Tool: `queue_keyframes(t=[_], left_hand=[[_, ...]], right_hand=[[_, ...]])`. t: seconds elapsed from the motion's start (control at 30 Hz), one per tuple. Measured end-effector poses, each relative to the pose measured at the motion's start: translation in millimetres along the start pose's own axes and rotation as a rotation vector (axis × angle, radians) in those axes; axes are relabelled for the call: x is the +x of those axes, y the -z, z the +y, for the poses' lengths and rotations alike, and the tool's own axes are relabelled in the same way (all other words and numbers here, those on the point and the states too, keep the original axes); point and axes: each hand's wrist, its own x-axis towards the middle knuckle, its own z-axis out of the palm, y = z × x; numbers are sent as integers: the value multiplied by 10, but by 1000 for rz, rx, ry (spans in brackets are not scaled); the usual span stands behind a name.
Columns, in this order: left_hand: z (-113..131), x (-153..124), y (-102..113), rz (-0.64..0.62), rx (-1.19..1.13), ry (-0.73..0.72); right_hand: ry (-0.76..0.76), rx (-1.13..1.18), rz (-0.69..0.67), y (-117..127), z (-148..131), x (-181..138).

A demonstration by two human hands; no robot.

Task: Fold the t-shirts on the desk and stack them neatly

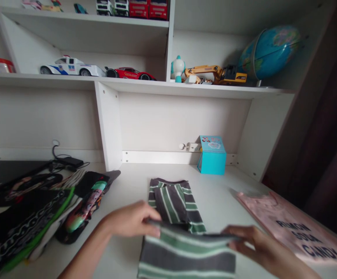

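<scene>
A green, dark grey and white striped shirt [171, 201] lies on the white desk in front of me, its neckband toward the wall and its sides folded inward. Its near end is lifted off the desk and stretched between my two hands. My left hand [135, 219] pinches the left corner of the raised edge between thumb and fingers. At the right corner, my right hand [251, 242] grips the same edge, slightly blurred. The raised fabric hides part of the shirt's middle.
A folded pink shirt [290, 226] with black lettering lies at right. Dark clothes [31, 217] are piled at left by a black laptop [11, 172]. A turquoise desk calendar [212, 161] stands at the back. Above, a shelf [145, 84] bears toy vehicles and a globe [273, 52].
</scene>
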Motion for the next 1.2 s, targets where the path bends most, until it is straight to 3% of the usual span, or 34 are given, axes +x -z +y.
queue_keyframes(t=[0.03, 0.13, 0.2, 0.27, 0.37, 0.57, 0.77, 1.0, 1.1, 1.2], left_hand=[[-86, 223, 165, 64, -32, 4], [-581, 852, 480, 216, -215, 96], [-963, 1149, 537, 293, -355, 281], [-1263, 1320, 532, 291, -398, 381], [-1493, 1406, 558, 254, -389, 405], [-1674, 1565, 815, 318, -253, 369], [-1943, 1781, 661, 474, -11, 415], [-1945, 1710, 564, 573, -25, 356], [-1710, 1677, 707, 620, -81, 293], [-1279, 1598, 958, 740, -171, 137]], right_hand=[[-5, 87, -65, 80, 32, 289], [-121, 378, -12, 82, 241, 1164], [-204, 406, 23, -91, 444, 1620], [-266, 373, 44, -304, 647, 1919], [-326, 308, 54, -499, 887, 2138], [-417, 151, 68, -465, 1166, 2401], [-445, -40, 119, -613, 1256, 2595], [-438, -36, 185, -673, 1157, 2515], [-361, 1, 281, -453, 999, 2477], [-234, 25, 433, -16, 749, 2444]])
